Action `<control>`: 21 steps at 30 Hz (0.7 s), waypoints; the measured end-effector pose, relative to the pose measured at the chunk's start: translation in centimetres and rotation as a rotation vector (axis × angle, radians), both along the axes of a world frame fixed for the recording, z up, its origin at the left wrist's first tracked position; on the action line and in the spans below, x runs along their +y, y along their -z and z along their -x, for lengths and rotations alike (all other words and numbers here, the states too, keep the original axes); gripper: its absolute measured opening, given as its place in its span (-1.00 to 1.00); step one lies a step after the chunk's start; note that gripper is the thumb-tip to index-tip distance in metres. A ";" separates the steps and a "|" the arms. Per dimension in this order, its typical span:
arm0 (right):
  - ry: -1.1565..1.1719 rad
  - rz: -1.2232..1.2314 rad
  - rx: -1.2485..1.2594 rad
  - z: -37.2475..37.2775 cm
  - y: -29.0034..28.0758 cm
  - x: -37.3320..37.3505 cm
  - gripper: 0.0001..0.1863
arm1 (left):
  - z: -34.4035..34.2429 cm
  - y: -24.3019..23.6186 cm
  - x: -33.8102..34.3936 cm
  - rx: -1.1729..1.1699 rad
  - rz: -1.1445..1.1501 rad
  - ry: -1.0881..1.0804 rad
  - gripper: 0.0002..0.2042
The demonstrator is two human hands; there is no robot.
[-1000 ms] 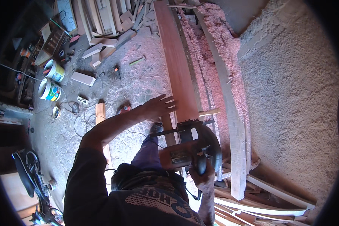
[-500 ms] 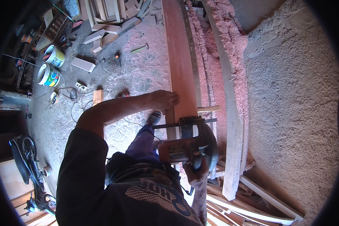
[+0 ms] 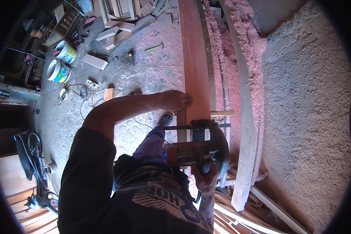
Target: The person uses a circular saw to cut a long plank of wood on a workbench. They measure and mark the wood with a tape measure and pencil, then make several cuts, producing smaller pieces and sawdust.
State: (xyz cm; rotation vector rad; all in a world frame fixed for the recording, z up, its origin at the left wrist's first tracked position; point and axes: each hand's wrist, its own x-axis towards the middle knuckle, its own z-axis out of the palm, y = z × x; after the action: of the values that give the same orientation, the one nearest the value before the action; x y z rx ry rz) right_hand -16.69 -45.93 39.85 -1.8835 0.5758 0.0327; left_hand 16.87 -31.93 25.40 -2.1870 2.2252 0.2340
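Observation:
A long reddish wooden plank (image 3: pixel 195 58) runs away from me, over another timber edge at its left side. My left hand (image 3: pixel 176 100) is closed over the plank's left edge, with its fingertips curled onto the top face. At the near part of the plank sits a dark circular saw (image 3: pixel 187 153), its round guard on the right and a thin bar crossing its front. My right hand (image 3: pixel 206 177) is wrapped round the saw's rear handle. The blade and cut line are hidden beneath the saw.
Pink shavings (image 3: pixel 238 62) and a rough beam (image 3: pixel 243 156) lie along the right, beside a textured wall (image 3: pixel 304 117). Offcuts (image 3: pixel 119 26), a hammer (image 3: pixel 154 47), buckets (image 3: pixel 58 72), a wood block (image 3: pixel 109 94) and cables are on the floor at left. A motorcycle (image 3: pixel 33 167) stands lower left.
The whole view has shifted slightly, so the surroundings appear farther right. Both hands keep their holds, and the saw shows little or no visible movement along the plank.

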 end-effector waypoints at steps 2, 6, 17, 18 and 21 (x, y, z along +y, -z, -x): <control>-0.024 0.051 -0.039 -0.3 0.1 0.0 -0.58 | 0.0 0.1 0.0 0.005 0.011 0.004 -0.16; -0.046 0.076 -0.108 -0.2 0.6 -0.1 -0.58 | -0.2 0.3 0.0 -0.004 0.035 0.026 -0.16; -0.057 0.164 -0.075 0.0 1.0 -0.2 -0.65 | -0.5 1.1 0.0 0.022 0.102 0.029 -0.18; -0.054 0.151 -0.075 -0.2 1.0 -0.2 -0.65 | -0.6 1.2 0.1 0.034 0.114 0.024 -0.19; -0.090 0.240 -0.150 -0.3 2.0 -0.4 -0.63 | -1.1 1.4 0.1 -0.053 0.136 0.092 -0.23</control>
State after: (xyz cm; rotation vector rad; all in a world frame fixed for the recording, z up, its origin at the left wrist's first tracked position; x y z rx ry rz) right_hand -16.36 -46.34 37.85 -2.1228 0.4055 -0.1226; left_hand 17.94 -31.83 24.03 -2.1182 2.3703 0.0231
